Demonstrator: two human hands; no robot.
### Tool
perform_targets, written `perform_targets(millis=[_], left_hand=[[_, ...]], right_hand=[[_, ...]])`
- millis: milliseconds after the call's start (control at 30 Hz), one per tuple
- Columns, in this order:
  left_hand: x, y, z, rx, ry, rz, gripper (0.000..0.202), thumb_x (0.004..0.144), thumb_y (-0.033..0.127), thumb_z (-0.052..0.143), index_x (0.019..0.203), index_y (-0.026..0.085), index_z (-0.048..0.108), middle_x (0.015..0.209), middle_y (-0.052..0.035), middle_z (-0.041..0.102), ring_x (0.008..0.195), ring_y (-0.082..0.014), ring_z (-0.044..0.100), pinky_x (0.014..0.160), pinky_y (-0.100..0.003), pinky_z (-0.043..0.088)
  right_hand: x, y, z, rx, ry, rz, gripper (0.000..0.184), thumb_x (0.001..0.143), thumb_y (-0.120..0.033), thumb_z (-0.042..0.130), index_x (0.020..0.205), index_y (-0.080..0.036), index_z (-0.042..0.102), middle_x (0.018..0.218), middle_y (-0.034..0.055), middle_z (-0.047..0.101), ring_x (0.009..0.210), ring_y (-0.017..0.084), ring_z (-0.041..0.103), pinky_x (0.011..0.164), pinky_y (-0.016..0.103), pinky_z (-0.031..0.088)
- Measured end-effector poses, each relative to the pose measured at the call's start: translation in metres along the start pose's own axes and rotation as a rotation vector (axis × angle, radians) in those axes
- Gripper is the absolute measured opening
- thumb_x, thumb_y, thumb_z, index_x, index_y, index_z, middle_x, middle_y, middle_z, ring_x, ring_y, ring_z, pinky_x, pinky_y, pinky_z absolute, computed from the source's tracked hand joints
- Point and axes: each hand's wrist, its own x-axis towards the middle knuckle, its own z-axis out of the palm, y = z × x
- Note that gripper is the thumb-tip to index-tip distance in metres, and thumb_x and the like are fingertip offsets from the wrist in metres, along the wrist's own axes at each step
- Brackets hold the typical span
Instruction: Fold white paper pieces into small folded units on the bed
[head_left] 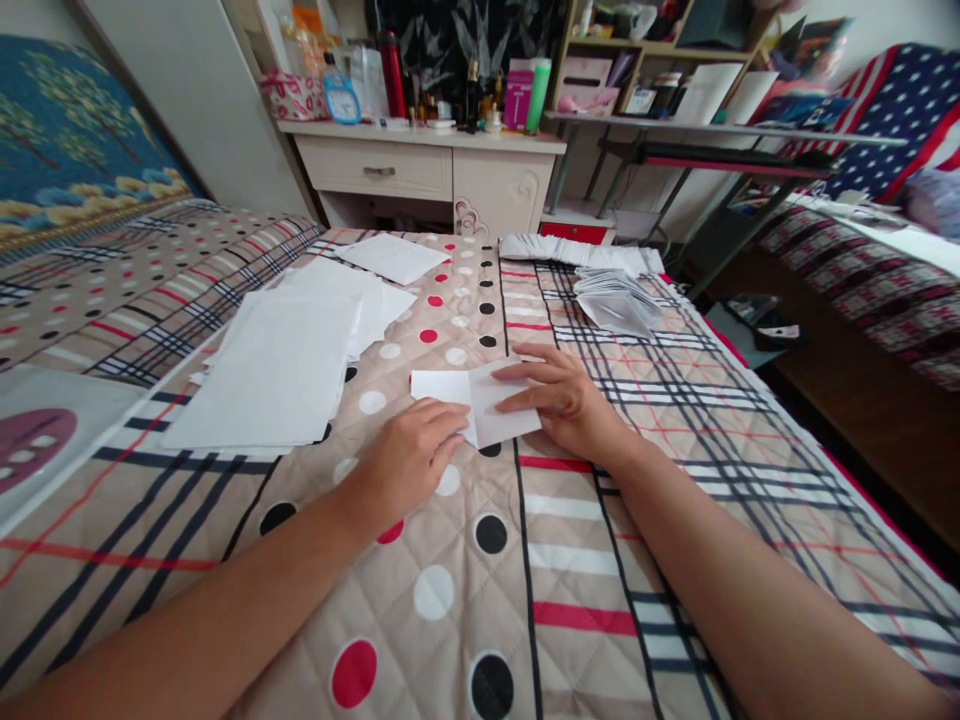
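- Soft quilt on a bed; loose sheets lie at the left.
- Left hand, open, presses its fingertips on the paper at centre.
- Right hand, flat, pins the fold; the yielding quilt could skew the crease.

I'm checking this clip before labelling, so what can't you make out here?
Head view: white paper, partly covered by left hand and right hand; its folds unclear.
Head view: pile of folded papers, too small to count.
Head view: dresser bottles, labels blurred.
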Motion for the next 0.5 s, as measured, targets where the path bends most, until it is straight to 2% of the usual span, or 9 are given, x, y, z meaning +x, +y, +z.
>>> perform_targets(millis=[133,200,267,367,500], left_hand=[[0.004,-0.013,-0.001,-0.065,0.005,0.016,0.021,0.086,0.005,0.055,0.094,0.017,0.069,0.107,-0.0077,0.073,0.097,-0.0199,0.067,0.09,-0.039,0.055],[0.004,-0.013,-0.002,-0.099,0.006,-0.009,0.019,0.084,0.006,0.056,0.091,0.017,0.069,0.108,-0.0082,0.073,0.098,-0.0201,0.068,0.091,-0.039,0.055],[0.002,-0.01,-0.003,-0.131,0.011,-0.047,0.013,0.083,0.009,0.06,0.087,0.018,0.07,0.108,-0.0086,0.073,0.098,-0.0202,0.068,0.092,-0.038,0.054],[-0.002,-0.004,-0.004,-0.139,0.01,-0.066,0.009,0.083,0.013,0.063,0.084,0.018,0.071,0.108,-0.0088,0.073,0.099,-0.0206,0.068,0.092,-0.038,0.054],[-0.007,0.0,-0.005,-0.105,-0.017,-0.075,0.015,0.084,0.011,0.06,0.084,0.018,0.073,0.11,-0.0079,0.073,0.098,-0.0213,0.067,0.089,-0.04,0.055]], right_hand=[[0.002,-0.007,-0.002,-0.016,-0.066,-0.051,0.046,0.074,-0.001,0.053,0.1,-0.032,0.075,0.104,-0.0021,0.076,0.117,0.021,0.059,0.11,0.05,0.026],[0.004,-0.013,-0.004,0.048,-0.119,-0.07,0.043,0.073,-0.001,0.053,0.098,-0.028,0.076,0.099,0.0004,0.077,0.101,0.019,0.067,0.106,0.046,0.034],[0.005,-0.02,-0.005,0.138,-0.179,-0.058,0.039,0.073,0.0,0.054,0.094,-0.024,0.077,0.091,0.0025,0.077,0.088,0.018,0.07,0.092,0.037,0.046],[0.006,-0.029,-0.005,0.279,-0.235,0.065,0.032,0.075,-0.002,0.057,0.089,-0.022,0.078,0.085,0.0034,0.077,0.08,0.017,0.07,0.078,0.029,0.051],[0.005,-0.026,-0.006,0.616,-0.309,0.217,0.017,0.082,-0.017,0.065,0.093,-0.02,0.078,0.092,0.006,0.076,0.085,0.017,0.07,0.081,0.029,0.053]])
